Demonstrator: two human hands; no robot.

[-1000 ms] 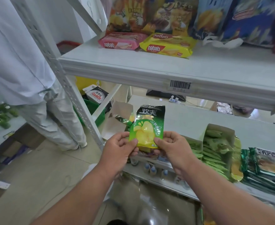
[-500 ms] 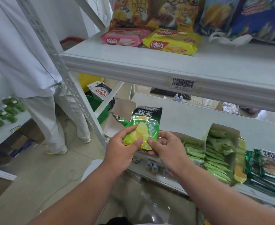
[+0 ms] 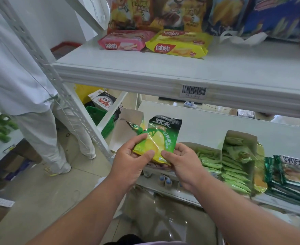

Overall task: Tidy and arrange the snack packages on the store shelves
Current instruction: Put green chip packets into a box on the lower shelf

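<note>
A small green snack packet [image 3: 160, 137] with a yellow picture and a black top is held in front of the lower shelf [image 3: 207, 121]. My left hand [image 3: 129, 163] grips its left lower edge and my right hand [image 3: 182, 165] pinches its bottom right corner. The packet tilts a little to the right. Behind it stands an open cardboard box [image 3: 126, 126] with another green packet inside. To the right, two open boxes [image 3: 237, 138] hold rows of green packets.
The upper shelf [image 3: 163, 71] carries a pink wafer pack [image 3: 126, 41], a yellow wafer pack [image 3: 177, 45] and tall snack bags behind. A person in white clothes [image 3: 22, 76] stands at left beside the shelf post [image 3: 57, 82]. Dark green packs [image 3: 290, 177] lie at far right.
Both hands have lowered the green packet slightly and tilted it to the right, gripping it closer together. The person at left has shifted their feet.
</note>
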